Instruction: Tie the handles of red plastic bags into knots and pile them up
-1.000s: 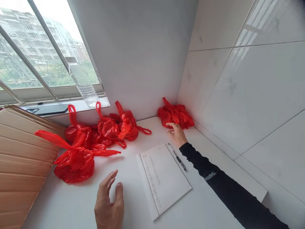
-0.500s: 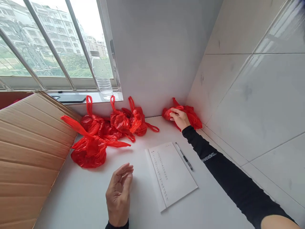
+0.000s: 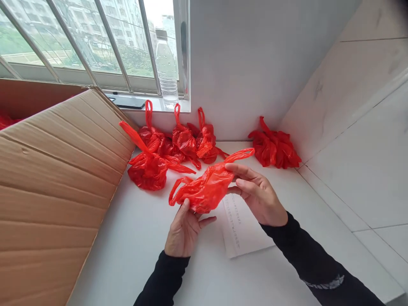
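Note:
A crumpled red plastic bag (image 3: 208, 187) with two loop handles is held up between both hands over the white table. My left hand (image 3: 185, 229) supports its lower left side, thumb at the front. On the bag's right side are the fingers of my right hand (image 3: 259, 193). Below and behind the bag lies a sheet of paper (image 3: 248, 231) with handwritten columns, partly covered by the bag and my right hand. Several tied red bags (image 3: 149, 170) sit behind, on the left. Another red bundle (image 3: 276, 146) rests against the wall at the back right.
A large cardboard box (image 3: 57, 178) stands open on the left, with red plastic inside. On the windowsill are a clear bottle (image 3: 166, 70) and a dark flat phone-like object (image 3: 129, 102). A tiled wall (image 3: 360, 140) borders the table's right side.
My right hand has come back from the right corner with a red bag, and my left hand now holds it too. The view has shifted; the pen is no longer visible.

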Action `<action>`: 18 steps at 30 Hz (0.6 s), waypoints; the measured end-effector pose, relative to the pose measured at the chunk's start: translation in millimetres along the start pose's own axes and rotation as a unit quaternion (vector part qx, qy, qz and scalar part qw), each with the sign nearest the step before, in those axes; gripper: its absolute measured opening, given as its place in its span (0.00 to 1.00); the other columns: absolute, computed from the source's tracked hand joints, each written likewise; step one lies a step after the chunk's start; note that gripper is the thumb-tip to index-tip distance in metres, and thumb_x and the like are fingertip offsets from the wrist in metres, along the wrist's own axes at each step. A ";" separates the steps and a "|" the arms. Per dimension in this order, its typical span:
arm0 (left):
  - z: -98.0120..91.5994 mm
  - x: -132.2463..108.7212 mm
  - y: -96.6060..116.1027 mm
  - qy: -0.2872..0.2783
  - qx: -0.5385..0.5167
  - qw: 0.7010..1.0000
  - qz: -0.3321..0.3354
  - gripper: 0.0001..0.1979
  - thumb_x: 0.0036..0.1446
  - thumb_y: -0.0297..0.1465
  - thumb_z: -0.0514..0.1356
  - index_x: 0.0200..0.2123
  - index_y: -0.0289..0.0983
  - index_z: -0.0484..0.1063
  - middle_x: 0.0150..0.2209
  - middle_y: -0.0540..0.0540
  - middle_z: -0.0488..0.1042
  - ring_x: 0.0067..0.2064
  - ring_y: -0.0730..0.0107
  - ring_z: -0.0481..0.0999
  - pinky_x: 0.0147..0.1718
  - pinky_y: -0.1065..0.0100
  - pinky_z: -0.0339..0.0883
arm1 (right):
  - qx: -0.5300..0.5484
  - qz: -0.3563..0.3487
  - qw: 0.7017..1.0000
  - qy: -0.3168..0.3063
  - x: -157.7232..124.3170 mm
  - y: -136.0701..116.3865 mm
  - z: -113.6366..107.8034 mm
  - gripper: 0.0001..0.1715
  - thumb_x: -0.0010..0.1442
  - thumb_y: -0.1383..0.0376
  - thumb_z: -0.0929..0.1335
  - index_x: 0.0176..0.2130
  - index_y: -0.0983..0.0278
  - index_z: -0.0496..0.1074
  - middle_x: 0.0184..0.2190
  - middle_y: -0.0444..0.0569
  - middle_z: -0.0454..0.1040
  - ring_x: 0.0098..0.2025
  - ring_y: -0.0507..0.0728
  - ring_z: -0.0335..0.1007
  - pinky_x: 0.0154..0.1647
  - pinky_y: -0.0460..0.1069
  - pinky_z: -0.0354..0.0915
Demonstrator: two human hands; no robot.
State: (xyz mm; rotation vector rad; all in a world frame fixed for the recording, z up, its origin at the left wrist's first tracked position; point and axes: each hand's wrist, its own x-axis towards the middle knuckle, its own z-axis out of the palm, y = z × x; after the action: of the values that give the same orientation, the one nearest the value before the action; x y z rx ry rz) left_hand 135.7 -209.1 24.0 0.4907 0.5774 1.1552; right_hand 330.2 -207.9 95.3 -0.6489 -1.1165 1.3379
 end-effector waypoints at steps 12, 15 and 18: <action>-8.9 4.7 -3.0 0.054 -0.050 0.996 0.043 0.16 0.53 0.26 0.65 0.47 0.36 0.76 0.46 0.42 0.80 0.49 0.56 0.77 0.47 0.60 0.74 | -0.054 0.054 0.996 0.036 -25.5 96.1 -19.2 0.11 0.57 0.65 0.72 0.43 0.60 0.75 0.33 0.45 0.78 0.28 0.54 0.72 0.28 0.48 0.71; -11.3 5.5 -3.4 0.099 -0.034 0.994 0.040 0.15 0.45 0.23 0.68 0.39 0.36 0.78 0.40 0.44 0.81 0.44 0.58 0.78 0.42 0.62 0.75 | -0.057 0.058 0.996 0.023 -28.6 97.6 -21.7 0.17 0.61 0.60 0.71 0.50 0.59 0.73 0.40 0.48 0.78 0.32 0.56 0.74 0.29 0.50 0.72; -13.0 7.0 -3.5 0.128 -0.014 0.991 0.045 0.13 0.41 0.22 0.69 0.34 0.36 0.77 0.35 0.46 0.80 0.37 0.64 0.77 0.36 0.66 0.75 | -0.074 0.062 0.995 0.001 -29.4 93.9 -22.1 0.22 0.62 0.58 0.71 0.55 0.58 0.71 0.47 0.51 0.76 0.38 0.57 0.75 0.34 0.50 0.73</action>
State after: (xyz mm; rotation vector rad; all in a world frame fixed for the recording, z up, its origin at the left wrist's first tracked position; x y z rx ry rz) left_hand 131.8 -202.8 10.7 0.3492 0.7660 1.3214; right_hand 314.4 -214.5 -4.0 -0.8396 -1.1970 1.3666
